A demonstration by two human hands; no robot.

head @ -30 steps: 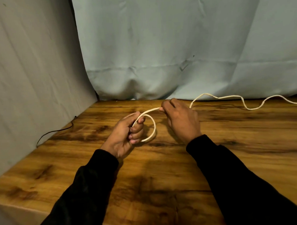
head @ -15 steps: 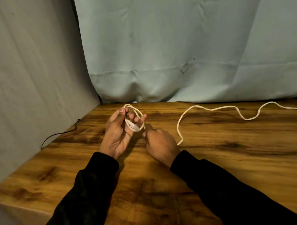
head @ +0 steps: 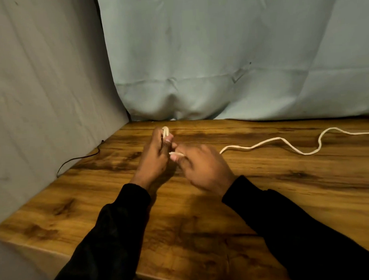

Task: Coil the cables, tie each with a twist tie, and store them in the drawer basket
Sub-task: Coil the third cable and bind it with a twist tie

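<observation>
A white cable [head: 269, 142] snakes across the wooden table [head: 265, 200] from the right edge toward my hands. My left hand [head: 154, 158] holds small loops of that cable, which stick up above its fingertips near the back of the table. My right hand [head: 203, 166], blurred by motion, sits just right of the left and pinches a stretch of the cable between thumb and fingers. The run of cable between the two hands is mostly hidden. No twist tie or drawer basket is in view.
A thin black cable [head: 79, 158] lies along the table's left edge against the grey cloth wall [head: 41, 92]. A pale blue cloth [head: 228, 54] hangs behind the table. The table's front edge runs along the lower left.
My right hand has moved up and right, back beside the left, drawing more cable in. The loop in my left hand has tightened into small coils. The slack on the table has shortened.
</observation>
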